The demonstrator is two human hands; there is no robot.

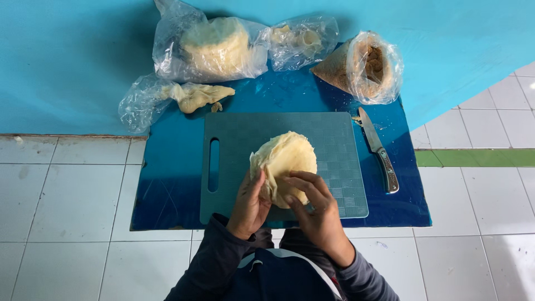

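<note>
A stack of thin, pale yellow round dough sheets rests on a teal cutting board. My left hand grips the stack's near left edge. My right hand lies on its near right side, fingers curled over the top sheets. Both hands hold the stack, lifted slightly toward me at the near edge.
A knife with a metal handle lies right of the board on a blue mat. Behind the board are a bag of stacked sheets, a small bag, a bag of brown filling and loose dough scraps. White floor tiles surround the mat.
</note>
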